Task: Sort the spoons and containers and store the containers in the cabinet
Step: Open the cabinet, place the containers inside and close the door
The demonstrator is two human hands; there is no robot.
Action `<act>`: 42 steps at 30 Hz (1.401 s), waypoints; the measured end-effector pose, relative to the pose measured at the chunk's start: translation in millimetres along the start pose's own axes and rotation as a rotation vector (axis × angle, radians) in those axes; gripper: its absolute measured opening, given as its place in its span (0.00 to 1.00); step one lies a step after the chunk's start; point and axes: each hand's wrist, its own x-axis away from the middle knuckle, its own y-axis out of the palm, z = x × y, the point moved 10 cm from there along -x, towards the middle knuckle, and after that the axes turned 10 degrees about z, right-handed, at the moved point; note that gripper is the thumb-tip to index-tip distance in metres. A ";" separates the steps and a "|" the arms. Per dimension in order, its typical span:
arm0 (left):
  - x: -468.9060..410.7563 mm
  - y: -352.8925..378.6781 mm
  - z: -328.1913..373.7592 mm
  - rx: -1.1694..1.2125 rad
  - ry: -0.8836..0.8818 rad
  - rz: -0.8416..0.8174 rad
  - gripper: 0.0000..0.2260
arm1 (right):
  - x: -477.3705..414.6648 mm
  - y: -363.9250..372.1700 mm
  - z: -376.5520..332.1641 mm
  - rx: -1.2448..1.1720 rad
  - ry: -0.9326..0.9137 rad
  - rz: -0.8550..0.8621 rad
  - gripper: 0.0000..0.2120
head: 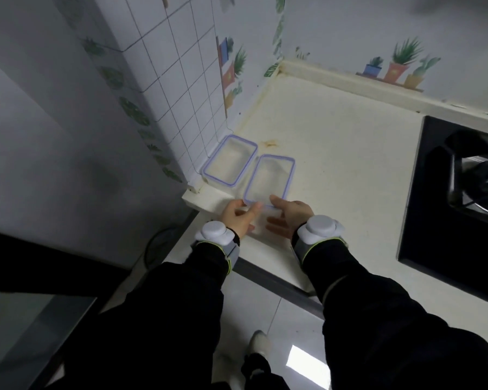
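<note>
- The near clear rectangular plastic container with a purple rim [268, 178] sits at the front edge of the cream countertop [335, 164]. Its near end is at or just over that edge; I cannot tell whether it is lifted.
- The left hand [237, 218] grips its near left corner, thumb laid along the rim and fingers curled against the wall below.
- The right hand [292, 213] grips the near right corner, thumb on the rim and fingers showing through the clear wall.
- The far clear purple-rimmed container [230, 160] lies just beside it on the left, tucked against the white tiled column [181, 94]. The two rims are nearly touching.
- Open countertop runs to the right of both containers and behind them, up to the back wall with potted-plant stickers [400, 63].
- A brownish stain [269, 143] marks the surface just behind the containers.
- A black gas hob [448, 206] is set into the counter well apart to the right.
- A grey wrist device [216, 233] sits above each black sleeve [181, 305]. Pale floor tiles [265, 305] show below the counter edge.
</note>
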 end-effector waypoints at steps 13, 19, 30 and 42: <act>65.7 -67.6 -30.5 0.197 -0.042 -0.131 0.28 | 80.9 21.6 73.0 -0.030 0.026 -0.138 0.06; 78.9 -106.0 -93.2 0.286 -0.124 -0.016 0.18 | 97.0 49.7 132.6 0.016 0.087 -0.190 0.05; 59.3 -76.7 -185.1 0.028 -0.276 -0.072 0.21 | 44.0 29.0 212.2 0.198 0.219 -0.095 0.07; -69.4 14.6 -215.3 -0.306 -0.080 -0.149 0.26 | -116.7 4.8 219.4 -0.056 0.112 0.121 0.24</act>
